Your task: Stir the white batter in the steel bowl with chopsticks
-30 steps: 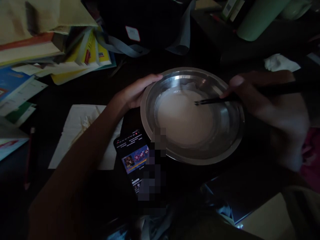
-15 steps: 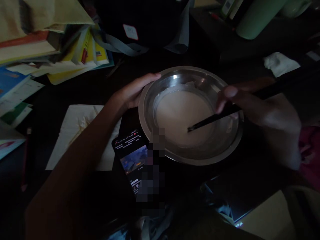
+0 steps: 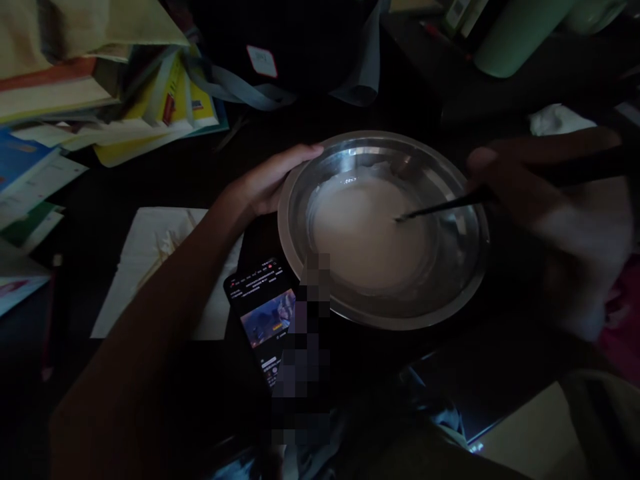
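Note:
A wide metal bowl stands on the dark table, holding a pale, creamy liquid. My left hand grips the bowl's left rim, thumb on top and the other fingers mostly hidden beneath the side. In my right hand, blurred by motion, are dark chopsticks, closed around by the fingers. Their tips meet the liquid right of its middle. Whether one stick or two shows is hard to make out. Close to the bowl's lower left lies a phone with its screen lit, partly covered by a pixelated patch.
A white paper sheet with thin pale sticks lies under my left forearm. Books and papers are piled at the far left. Behind the bowl sits a black bag. A green bottle and crumpled tissue are at right.
My right hand has moved right and slightly up, taking the chopstick tips from the lower middle of the liquid toward its upper right. My left hand stays on the rim.

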Available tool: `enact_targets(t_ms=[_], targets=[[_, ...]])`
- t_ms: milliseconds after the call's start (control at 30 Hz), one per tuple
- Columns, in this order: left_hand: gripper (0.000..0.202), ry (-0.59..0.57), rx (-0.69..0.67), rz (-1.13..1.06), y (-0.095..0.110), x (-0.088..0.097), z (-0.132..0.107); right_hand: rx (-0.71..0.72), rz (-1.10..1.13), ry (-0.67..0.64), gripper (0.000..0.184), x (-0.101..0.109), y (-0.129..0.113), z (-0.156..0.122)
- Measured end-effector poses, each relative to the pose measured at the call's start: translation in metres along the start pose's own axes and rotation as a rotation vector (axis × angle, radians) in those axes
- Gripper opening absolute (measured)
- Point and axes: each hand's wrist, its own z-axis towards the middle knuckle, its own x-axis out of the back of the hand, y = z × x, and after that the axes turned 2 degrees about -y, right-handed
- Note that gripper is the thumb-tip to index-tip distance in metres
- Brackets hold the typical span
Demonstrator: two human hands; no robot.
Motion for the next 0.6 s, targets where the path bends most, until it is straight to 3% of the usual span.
enact_targets(t_ms=[67, 133, 233, 300, 467, 600], targets=[[0.026, -0.003, 0.002, 0.002, 0.000, 0.000, 0.000, -0.079, 0.018, -0.006, 0.032, 0.004, 0.001, -0.001], [0.025, 0.008, 0.009, 0.002, 0.000, 0.000, 0.000, -0.097, 0.049, -0.122, 0.032, 0.003, 0.003, 0.001], [0.025, 0.011, 0.031, 0.002, 0.000, 0.001, 0.000, -0.005, 0.133, -0.352, 0.024, -0.007, 0.006, 0.005], [0.025, 0.016, 0.045, 0.010, 0.000, 0.001, 0.001, 0.065, 0.109, -0.408, 0.020, -0.016, 0.005, 0.007], [0.027, 0.043, 0.031, 0.034, -0.001, 0.004, 0.001, 0.167, -0.067, -0.187, 0.014, -0.027, 0.005, 0.006], [0.025, 0.059, 0.022, 0.046, -0.001, 0.003, 0.001, 0.083, -0.156, -0.082, 0.014, -0.014, 0.006, 0.003]])
